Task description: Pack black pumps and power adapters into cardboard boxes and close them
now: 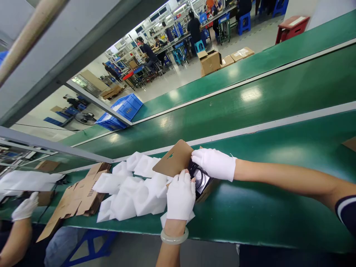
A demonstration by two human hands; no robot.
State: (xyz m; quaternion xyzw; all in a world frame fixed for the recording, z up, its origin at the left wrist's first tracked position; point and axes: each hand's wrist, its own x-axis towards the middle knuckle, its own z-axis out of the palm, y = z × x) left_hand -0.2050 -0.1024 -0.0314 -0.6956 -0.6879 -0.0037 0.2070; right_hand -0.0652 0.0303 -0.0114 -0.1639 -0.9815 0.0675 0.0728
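Observation:
A small brown cardboard box [206,193] stands on the green bench, its lid flap [174,160] raised toward the left. Inside lies a black cable [199,177] beside a shiny silver-white surface whose kind I cannot make out. My left hand [181,196], in a white glove, is closed at the near left edge of the box, thumb by the opening. From the right my gloved right hand [215,163] reaches over the box, fingers bent down near the cable and the flap's edge. What its fingertips grip is hidden.
White foam pieces [150,196] are heaped left of the box, with flattened cartons [83,193] beyond them. A co-worker's gloved hand [25,207] is at far left. Behind the bench runs a green conveyor belt [222,107]; a blue crate [125,109] sits across it, under a metal frame.

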